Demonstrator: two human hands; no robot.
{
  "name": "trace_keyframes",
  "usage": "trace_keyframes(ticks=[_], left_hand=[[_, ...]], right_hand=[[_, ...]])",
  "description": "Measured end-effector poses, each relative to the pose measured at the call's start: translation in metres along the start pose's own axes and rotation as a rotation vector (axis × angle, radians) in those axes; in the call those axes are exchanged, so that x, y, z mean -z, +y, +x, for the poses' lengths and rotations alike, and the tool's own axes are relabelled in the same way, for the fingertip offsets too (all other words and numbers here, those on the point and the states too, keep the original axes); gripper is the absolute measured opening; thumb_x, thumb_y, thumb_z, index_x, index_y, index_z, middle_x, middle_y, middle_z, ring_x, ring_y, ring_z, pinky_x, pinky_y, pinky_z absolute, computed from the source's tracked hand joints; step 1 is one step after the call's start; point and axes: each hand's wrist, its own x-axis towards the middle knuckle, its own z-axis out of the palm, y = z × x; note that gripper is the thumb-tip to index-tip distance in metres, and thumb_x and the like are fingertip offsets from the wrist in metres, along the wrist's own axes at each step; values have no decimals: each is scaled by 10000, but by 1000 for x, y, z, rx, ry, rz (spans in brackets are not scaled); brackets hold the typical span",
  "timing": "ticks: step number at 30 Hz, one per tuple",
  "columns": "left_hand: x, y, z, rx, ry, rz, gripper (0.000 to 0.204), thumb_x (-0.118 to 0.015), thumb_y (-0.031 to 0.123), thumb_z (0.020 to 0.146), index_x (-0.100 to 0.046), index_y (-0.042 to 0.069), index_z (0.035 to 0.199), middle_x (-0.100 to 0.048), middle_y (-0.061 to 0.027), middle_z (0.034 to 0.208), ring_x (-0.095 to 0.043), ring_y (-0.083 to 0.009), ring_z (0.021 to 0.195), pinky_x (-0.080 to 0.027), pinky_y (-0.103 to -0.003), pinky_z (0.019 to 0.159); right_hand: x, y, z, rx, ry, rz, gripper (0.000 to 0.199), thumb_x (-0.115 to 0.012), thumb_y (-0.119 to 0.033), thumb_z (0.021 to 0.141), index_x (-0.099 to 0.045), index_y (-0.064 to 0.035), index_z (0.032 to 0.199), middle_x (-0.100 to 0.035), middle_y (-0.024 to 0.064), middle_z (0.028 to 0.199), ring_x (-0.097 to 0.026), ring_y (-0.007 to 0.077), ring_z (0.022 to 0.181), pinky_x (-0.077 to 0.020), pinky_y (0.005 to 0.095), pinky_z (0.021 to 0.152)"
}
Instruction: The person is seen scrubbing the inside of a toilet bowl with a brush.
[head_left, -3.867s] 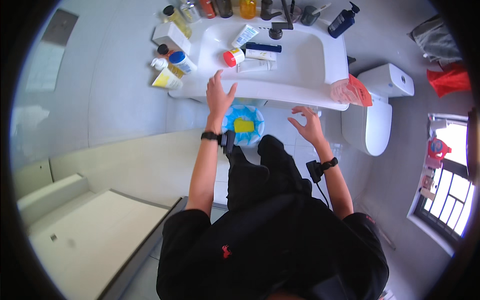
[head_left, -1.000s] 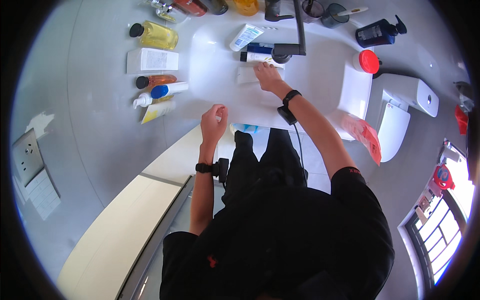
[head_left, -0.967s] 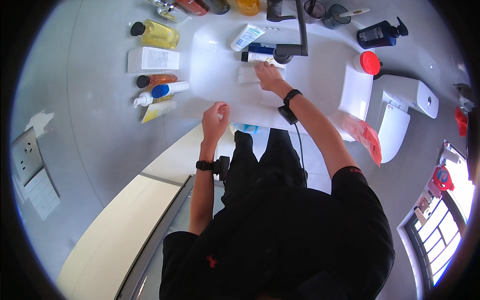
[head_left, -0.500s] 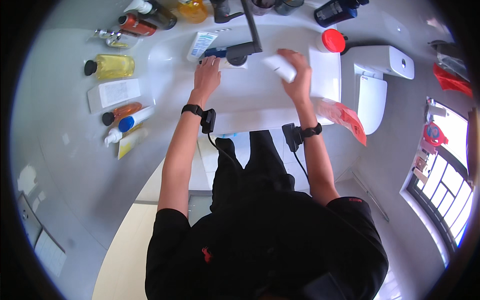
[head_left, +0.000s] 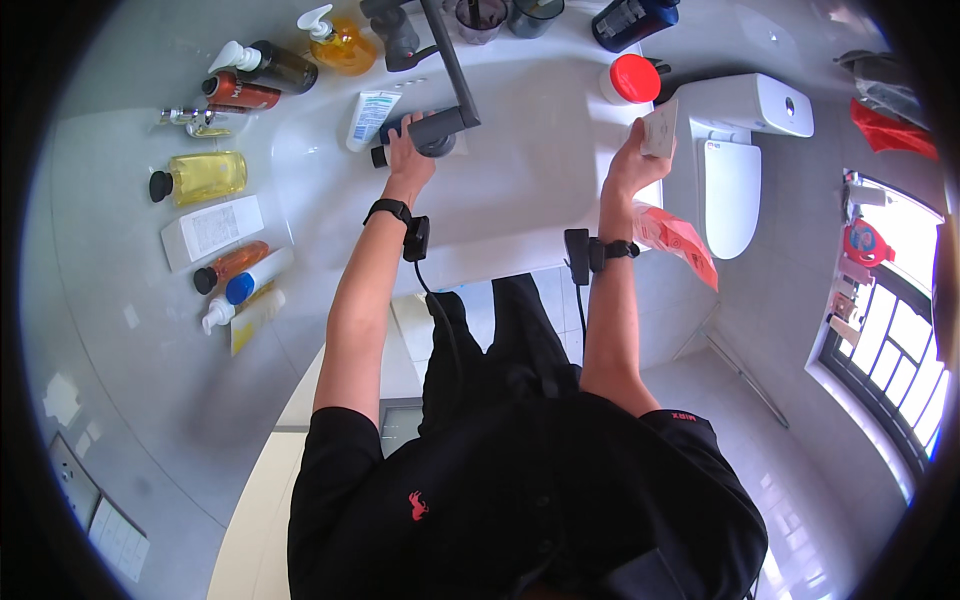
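My left hand reaches into the white washbasin under the dark tap spout, its fingers spread over a white tube with a black cap. The hand and the spout hide part of that tube and a dark blue item beside it. A white tube with blue-green print lies against the basin's left slope. At the basin's right edge my right hand is closed around a small white box, held up beside a white jar with a red lid.
The dark tap arches over the basin. Several bottles, among them a yellow one, and a white carton line the left side. A pink plastic bag hangs at the right edge, near the toilet.
My right hand has carried the white box rightward from over the basin to its right edge. My left hand has shifted slightly right over the tubes. The whole view has shifted a little.
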Motion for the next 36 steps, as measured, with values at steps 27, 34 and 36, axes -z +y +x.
trace_keyframes(ticks=[27,34,36], left_hand=[[14,23,-18,-9,-360,290,377,-683,68,718,-617,73,1090,-600,-129,1109,-579,-283,1048,-428,-465,849],[28,20,-50,-37,-308,125,388,-666,131,715,-570,19,1074,-591,-166,992,-585,-330,1013,-428,-465,856],[43,26,-52,2,-324,-37,434,-661,142,723,-522,30,1119,-613,-166,1031,-608,-323,981,-442,-461,827]], right_hand=[[9,16,-65,-244,-24,-84,1016,-838,-285,711,-195,176,1349,-279,290,1345,-307,381,1279,-259,463,1088],[7,-5,-55,-194,-73,-83,1032,-844,-293,707,-189,154,1367,-268,295,1355,-264,395,1308,-250,472,1090],[10,-18,-68,-177,-75,-91,1033,-847,-285,704,-189,150,1370,-267,292,1361,-261,397,1311,-245,473,1091]])
